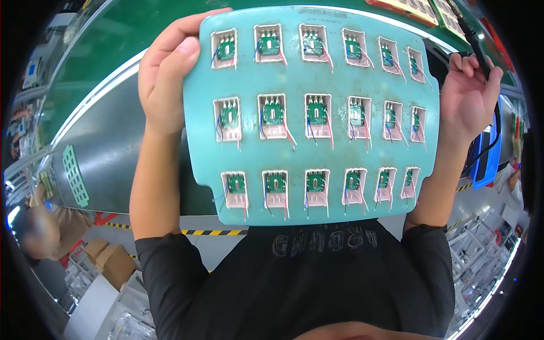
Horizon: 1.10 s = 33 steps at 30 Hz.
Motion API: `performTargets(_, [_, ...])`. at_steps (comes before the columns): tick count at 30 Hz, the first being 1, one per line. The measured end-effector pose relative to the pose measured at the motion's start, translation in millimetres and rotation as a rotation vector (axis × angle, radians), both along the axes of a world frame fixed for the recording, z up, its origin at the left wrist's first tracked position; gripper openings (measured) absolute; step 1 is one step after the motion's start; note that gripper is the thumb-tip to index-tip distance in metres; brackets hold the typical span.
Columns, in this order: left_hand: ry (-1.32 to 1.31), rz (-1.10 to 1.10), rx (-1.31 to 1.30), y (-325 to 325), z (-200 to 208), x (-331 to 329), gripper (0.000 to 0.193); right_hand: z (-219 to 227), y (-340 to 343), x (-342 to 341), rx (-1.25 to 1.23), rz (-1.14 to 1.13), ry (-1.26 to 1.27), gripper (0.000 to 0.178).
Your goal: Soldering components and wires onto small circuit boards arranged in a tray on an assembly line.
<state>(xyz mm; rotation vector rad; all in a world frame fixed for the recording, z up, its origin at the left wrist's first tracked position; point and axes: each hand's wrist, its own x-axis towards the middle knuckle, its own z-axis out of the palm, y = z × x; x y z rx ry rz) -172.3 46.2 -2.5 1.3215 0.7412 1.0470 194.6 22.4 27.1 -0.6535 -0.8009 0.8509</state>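
A teal tray (pixel 294 76), tilted up before my chest, has rows of square openings. In each sits a small white housing with a green circuit board (pixel 272 114) and thin red, black and blue wires. My left hand (pixel 170 71) is closed on the tray's upper left edge, thumb on the front face and fingers behind it. Beyond the right edge, my right hand (pixel 471 96) curls around a black soldering iron (pixel 475 48) with its cable hanging down. The tray hides part of my right wrist; whether they touch I cannot tell.
Behind the tray runs a green work surface (pixel 122 56) beside a grey conveyor belt (pixel 113 130), which carries a green slotted tray (pixel 73 175). More filled trays (pixel 408 8) lie at the far right. A blue bin (pixel 488 158) stands right. Another person (pixel 54 229) sits at left near cardboard boxes (pixel 113 263).
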Motion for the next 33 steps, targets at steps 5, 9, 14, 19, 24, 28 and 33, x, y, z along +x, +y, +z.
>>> performTargets(5, [-0.264, 0.152, 0.051, -23, -11, 5, 0.045, -17, 0, -3, 0.026, -0.051, -0.052, 0.027])
performTargets(9, [-0.258, 0.287, 0.045, -35, -17, 22, 0.075, -13, -11, 10, 0.023, -0.120, -0.129, 0.028])
performTargets(14, [-0.449, 0.091, -0.092, -18, -37, 12, 0.097, -6, -15, 21, 0.036, -0.170, -0.175, 0.029])
performTargets(19, [-0.332, 0.318, -0.265, -7, -38, 10, 0.093, -8, -12, 29, 0.047, -0.168, -0.210, 0.030])
performTargets(24, [-0.309, 0.029, -0.061, -3, -54, -4, 0.090, -10, -12, 24, 0.004, -0.173, -0.204, 0.031])
performTargets(28, [-0.231, -0.041, 0.076, -4, -51, 3, 0.106, -12, -11, 17, -0.027, -0.199, -0.207, 0.031])
performTargets(33, [-0.442, -0.275, 0.137, 6, -67, -5, 0.113, -13, -14, 16, -0.050, -0.206, -0.232, 0.030])
